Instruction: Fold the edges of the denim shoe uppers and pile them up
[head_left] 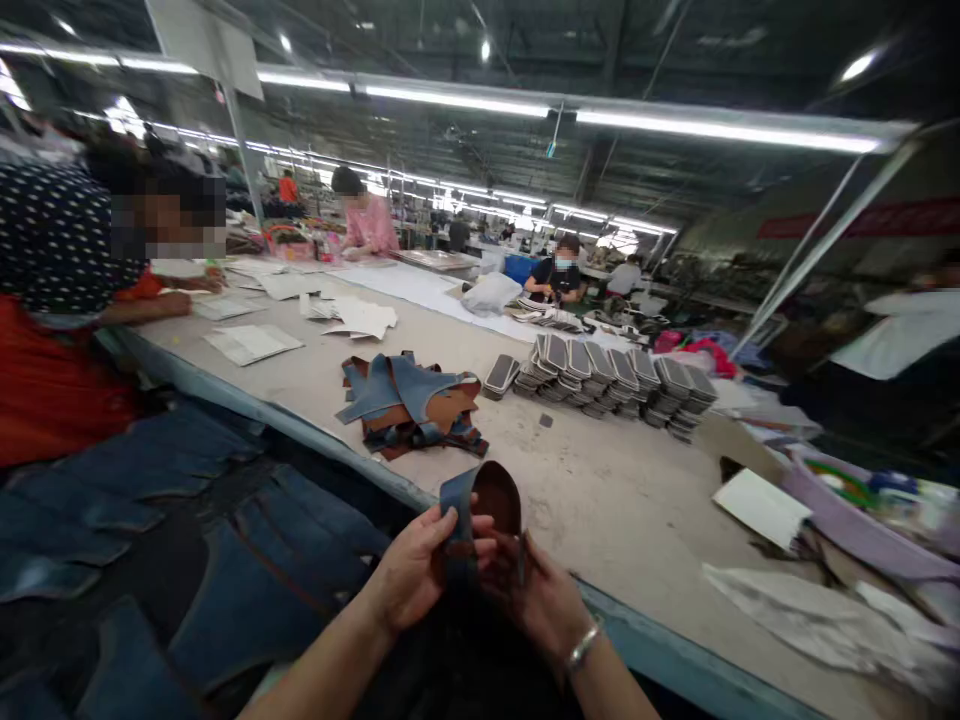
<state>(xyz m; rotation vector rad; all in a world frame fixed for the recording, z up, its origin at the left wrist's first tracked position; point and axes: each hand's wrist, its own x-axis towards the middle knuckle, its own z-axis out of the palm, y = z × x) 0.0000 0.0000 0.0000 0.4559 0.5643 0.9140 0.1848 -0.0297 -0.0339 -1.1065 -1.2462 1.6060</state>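
Note:
Between my two hands is a curved leather piece [498,492], blue on its outer face and brown inside, bent into a loop just over the table's near edge. My left hand [418,566] grips its left end, the thumb on the blue face and the fingers behind. At the other end my right hand [541,602] is closed on the piece; its fingers are partly hidden and slightly blurred. Beyond my hands, a loose heap of similar blue and brown leather pieces [412,395] lies on the table [585,510].
Stacks of dark pale-rimmed pads [600,370] stand farther back. White sheets [253,343] lie left, near a person in a dotted top [67,220]. Large blue leather pieces [262,560] hang below the table's left edge. At right are a lilac basket [847,510] and crumpled plastic [817,620].

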